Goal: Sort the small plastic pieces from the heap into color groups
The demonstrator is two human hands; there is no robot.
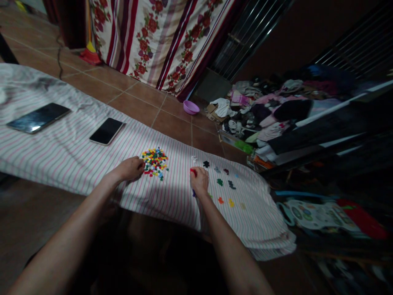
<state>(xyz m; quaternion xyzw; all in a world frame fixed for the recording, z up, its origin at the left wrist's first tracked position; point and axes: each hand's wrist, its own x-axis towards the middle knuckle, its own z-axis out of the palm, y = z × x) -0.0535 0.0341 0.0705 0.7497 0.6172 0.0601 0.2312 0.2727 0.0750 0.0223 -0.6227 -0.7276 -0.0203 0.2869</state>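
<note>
A heap of small mixed-colour plastic pieces (154, 162) lies on the striped cloth (179, 196). My left hand (132, 168) rests at the heap's left edge with its fingers curled; what they hold, if anything, is too small to name. My right hand (200, 179) is lowered over a few red pieces (193, 171), fingertips pinched together and partly hidden. Around it lie small groups sorted by colour: white pieces (194, 158), black pieces (206, 164), green pieces (220, 182), dark grey pieces (231, 184), orange pieces (220, 200) and yellow pieces (231, 203).
A phone (107, 131) and a tablet-like device (39, 118) lie on the cloth to the left. Beyond the cloth's far edge, a purple basin (190, 107) stands on the tiled floor. Piled clothes (260, 106) and a dark rack are on the right.
</note>
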